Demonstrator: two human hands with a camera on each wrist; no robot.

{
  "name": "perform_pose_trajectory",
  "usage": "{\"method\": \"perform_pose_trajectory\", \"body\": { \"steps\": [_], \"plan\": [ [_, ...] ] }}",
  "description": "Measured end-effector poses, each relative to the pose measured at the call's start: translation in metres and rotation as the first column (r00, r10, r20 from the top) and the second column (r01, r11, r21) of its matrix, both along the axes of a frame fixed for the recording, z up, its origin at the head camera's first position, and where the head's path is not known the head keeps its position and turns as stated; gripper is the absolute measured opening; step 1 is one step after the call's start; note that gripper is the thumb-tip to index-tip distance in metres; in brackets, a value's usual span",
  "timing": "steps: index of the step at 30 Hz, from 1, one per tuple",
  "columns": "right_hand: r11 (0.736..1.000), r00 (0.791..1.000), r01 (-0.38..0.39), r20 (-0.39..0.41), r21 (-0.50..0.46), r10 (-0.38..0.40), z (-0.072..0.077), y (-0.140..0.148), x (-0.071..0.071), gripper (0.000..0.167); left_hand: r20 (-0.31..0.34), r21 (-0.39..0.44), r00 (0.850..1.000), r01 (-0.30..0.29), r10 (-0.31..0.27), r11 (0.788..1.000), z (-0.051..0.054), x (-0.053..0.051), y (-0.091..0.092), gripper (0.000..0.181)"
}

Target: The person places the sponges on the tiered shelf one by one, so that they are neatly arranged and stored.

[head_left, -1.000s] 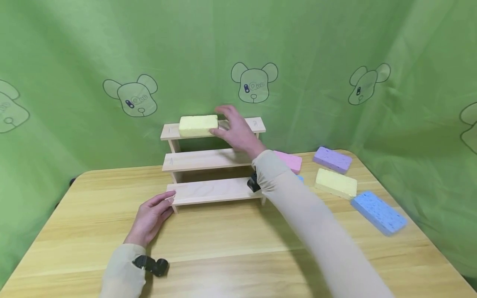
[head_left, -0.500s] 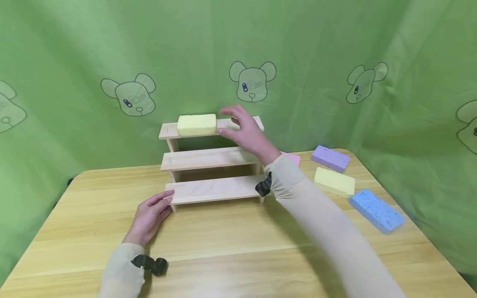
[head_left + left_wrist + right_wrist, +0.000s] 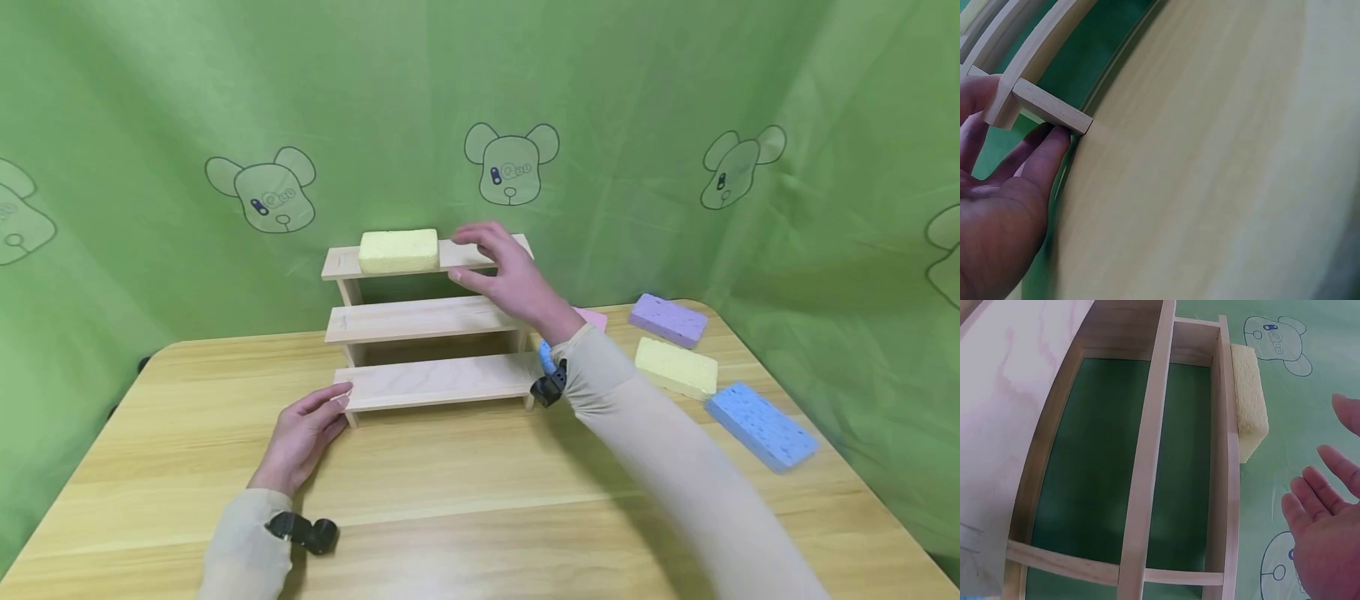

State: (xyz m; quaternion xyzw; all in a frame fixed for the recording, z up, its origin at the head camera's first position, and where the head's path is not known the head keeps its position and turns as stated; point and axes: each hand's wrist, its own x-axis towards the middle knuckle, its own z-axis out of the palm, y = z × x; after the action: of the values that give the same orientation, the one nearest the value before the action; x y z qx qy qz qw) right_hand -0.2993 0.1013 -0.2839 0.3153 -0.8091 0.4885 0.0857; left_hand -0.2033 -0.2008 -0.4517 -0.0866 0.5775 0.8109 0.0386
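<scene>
A three-tier wooden shelf point(image 3: 435, 383) stands on the table. My left hand point(image 3: 300, 442) holds its lower left end; in the left wrist view, fingertips point(image 3: 1057, 134) touch the leg under the bottom board. A pale yellow sponge point(image 3: 398, 252) lies on the left part of the top tier. Just right of that sponge, my right hand point(image 3: 510, 275) hovers at the top tier with thumb and fingers spread apart, holding nothing. The right wrist view shows a gap between this hand point(image 3: 1329, 531) and the yellow sponge point(image 3: 1249, 400).
On the table to the right lie a purple sponge point(image 3: 667, 320), another yellow sponge point(image 3: 677, 368) and a blue sponge point(image 3: 762, 427). A pink sponge point(image 3: 592, 317) and another blue piece point(image 3: 547, 357) are partly behind my right arm. A green curtain point(image 3: 390, 100) surrounds the table.
My right hand has drawn away from the yellow sponge, moving right and slightly down. The sponge stays on the top tier, and my left hand keeps its place at the shelf.
</scene>
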Motion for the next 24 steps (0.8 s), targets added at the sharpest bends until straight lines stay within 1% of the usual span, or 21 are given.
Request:
{"method": "perform_pose_trajectory", "body": {
  "steps": [4, 6, 8, 12, 15, 20, 24],
  "plan": [
    [1.0, 1.0, -0.013, 0.001, 0.004, 0.013, 0.011, 0.004, 0.019, 0.043, -0.001, 0.001, 1.0, -0.003, 0.003, 1.0, 0.0, 0.0, -0.001, 0.022],
    [1.0, 1.0, -0.016, 0.002, -0.001, 0.016, 0.011, 0.008, 0.021, 0.043, -0.004, 0.002, 1.0, -0.001, 0.001, 1.0, 0.0, 0.0, -0.001, 0.022],
    [1.0, 1.0, -0.017, 0.013, -0.01, 0.017, 0.007, 0.013, 0.019, 0.044, -0.008, -0.002, 1.0, 0.001, -0.001, 1.0, 0.0, 0.0, -0.001, 0.022],
    [1.0, 1.0, -0.009, 0.027, -0.018, 0.009, -0.009, 0.026, 0.006, 0.046, -0.007, 0.001, 1.0, 0.009, -0.009, 1.0, 0.0, 0.0, -0.001, 0.022],
    [1.0, 1.0, -0.016, 0.025, -0.02, 0.017, -0.018, 0.036, -0.001, 0.047, -0.002, -0.001, 1.0, 0.01, -0.01, 1.0, -0.001, 0.0, -0.001, 0.021],
    [0.999, 0.999, -0.046, 0.022, -0.029, 0.046, -0.025, 0.048, -0.002, 0.045, -0.006, -0.02, 1.0, 0.018, -0.018, 1.0, 0.0, 0.001, -0.003, 0.02],
    [0.999, 0.999, -0.035, 0.034, -0.003, 0.035, -0.029, 0.057, 0.001, 0.046, -0.014, -0.006, 1.0, 0.025, -0.025, 1.0, 0.0, 0.001, -0.002, 0.02]
  ]
}}
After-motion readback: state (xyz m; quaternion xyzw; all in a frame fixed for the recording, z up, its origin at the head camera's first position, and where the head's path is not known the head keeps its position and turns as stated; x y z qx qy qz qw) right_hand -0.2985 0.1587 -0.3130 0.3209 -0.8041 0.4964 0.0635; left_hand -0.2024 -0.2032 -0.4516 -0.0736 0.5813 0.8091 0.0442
